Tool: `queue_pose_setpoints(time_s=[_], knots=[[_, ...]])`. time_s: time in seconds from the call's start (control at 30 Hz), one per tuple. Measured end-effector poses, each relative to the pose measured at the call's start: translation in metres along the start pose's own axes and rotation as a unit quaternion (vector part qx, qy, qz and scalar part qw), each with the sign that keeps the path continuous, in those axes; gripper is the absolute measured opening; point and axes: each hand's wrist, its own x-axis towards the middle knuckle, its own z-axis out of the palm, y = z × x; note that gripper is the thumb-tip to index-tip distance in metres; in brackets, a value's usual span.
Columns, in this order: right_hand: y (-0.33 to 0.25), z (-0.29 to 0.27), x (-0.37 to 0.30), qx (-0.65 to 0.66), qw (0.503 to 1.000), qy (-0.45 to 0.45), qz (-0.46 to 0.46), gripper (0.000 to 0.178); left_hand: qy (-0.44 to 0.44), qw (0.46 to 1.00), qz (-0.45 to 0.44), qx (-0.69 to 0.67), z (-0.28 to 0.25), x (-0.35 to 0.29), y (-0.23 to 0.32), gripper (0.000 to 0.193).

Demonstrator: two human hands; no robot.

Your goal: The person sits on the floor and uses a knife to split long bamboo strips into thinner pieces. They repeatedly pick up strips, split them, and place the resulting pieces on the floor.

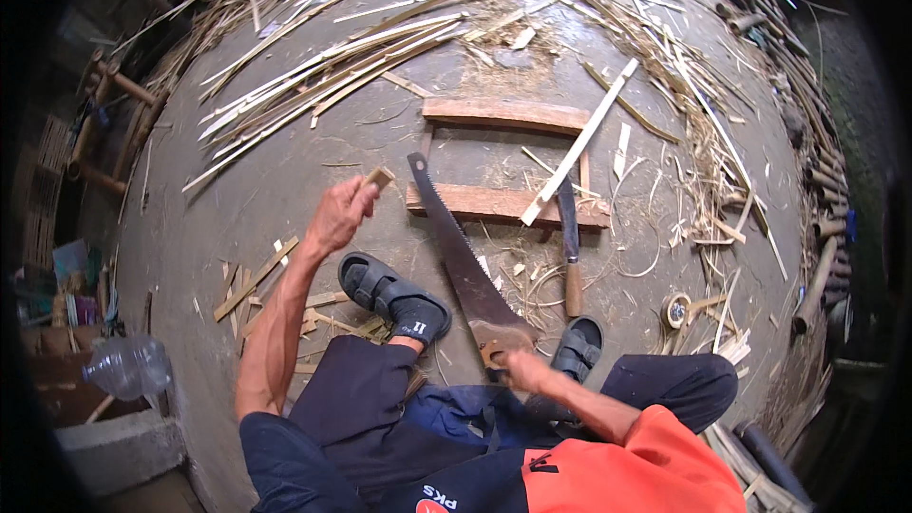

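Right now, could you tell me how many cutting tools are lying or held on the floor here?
2. The hand saw runs from the wooden frame down to the right hand on its handle. A knife lies just right of it. Others may be hidden under the bamboo strips.

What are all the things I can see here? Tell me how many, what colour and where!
saw: one, dark blade, wooden handle, on the floor in the middle, handle in the right hand
wood bit: one, tan, in the left hand
knife: one, dark blade, brown handle, right of the saw
planks: two, reddish brown, beyond the saw
strip: one, pale, slanting across the planks
bamboo slivers: many, straw-coloured, far floor
tape roll: one, on the floor at right
bottle: one, clear, lower left
sandals: two, black, on the feet
left hand: gripping the wood bit
right hand: on the saw handle
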Motion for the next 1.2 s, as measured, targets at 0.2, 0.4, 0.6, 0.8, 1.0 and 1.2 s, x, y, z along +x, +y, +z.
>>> queue_pose_setpoints(time_s=[0.2,0.4,0.6,0.8,1.0,1.2], knots=[[0.083,-0.182,0.099,-0.271,0.879,0.375,0.116,0.062,-0.029,0.982,-0.057,-0.176,0.011,-0.004,0.01,0.03],[0.135,-0.23,0.123,-0.355,0.923,0.145,0.001,0.034,0.054,0.981,0.011,-0.184,-0.014,0.01,0.025,0.032],[0.031,-0.229,0.115,-0.315,0.949,-0.006,-0.022,0.039,-0.033,0.982,-0.12,0.142,0.001,-0.04,-0.049,0.037],[0.035,-0.17,0.082,-0.092,0.994,-0.031,-0.045,0.018,0.107,0.99,-0.09,-0.013,-0.024,-0.11,-0.024,0.031],[0.089,-0.077,0.046,-0.216,0.958,0.138,0.125,0.03,0.449,0.875,0.041,-0.176,-0.106,-0.21,0.046,0.014],[0.037,-0.049,0.039,-0.097,0.911,0.4,0.015,0.035,0.434,0.778,0.2,-0.407,-0.146,-0.26,0.077,0.007]])
